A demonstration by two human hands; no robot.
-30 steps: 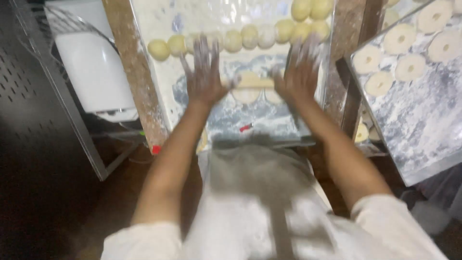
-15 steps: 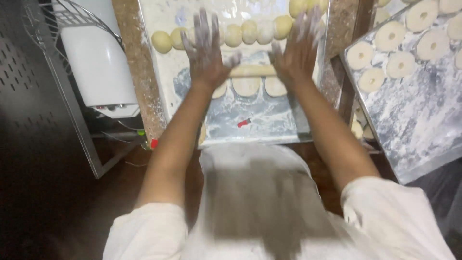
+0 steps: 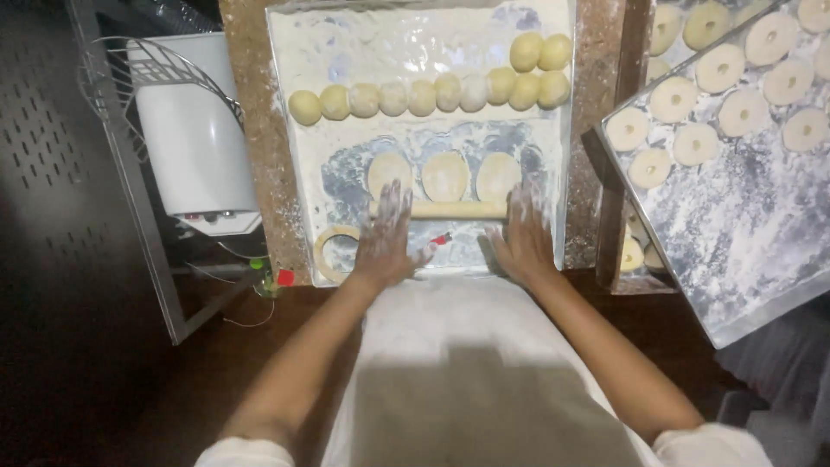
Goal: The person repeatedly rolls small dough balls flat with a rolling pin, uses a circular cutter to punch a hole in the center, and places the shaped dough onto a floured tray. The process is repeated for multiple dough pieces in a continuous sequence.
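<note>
While both hands lay flat on the floured metal work surface (image 3: 346,52), a wooden rolling pin (image 3: 450,209) rested crosswise between them, just under the fingertips. Left hand (image 3: 386,235): palm down, fingers spread wide and dusted white, tips touching the left end of the pin, nothing gripped. Right hand (image 3: 522,235): likewise open and flat, fingers extended, tips at the pin's right end, nothing gripped. Just beyond the pin sat three flattened dough rounds (image 3: 445,175) in a row, side by side, their near edges touching or almost touching the pin. Farther away ran a line of dough balls (image 3: 422,97) across the surface, with two more balls stacked behind its right end. A ring cutter (image 3: 333,251) lay at the near left corner of the surface, just beside the left hand. A small red item (image 3: 441,239) lay between the hands; its kind could not be told. To the right, a tilted floured tray (image 3: 743,251) carried ring-shaped dough pieces (image 3: 674,99). To the left stood a white appliance (image 3: 190,138) behind a wire guard.
</note>
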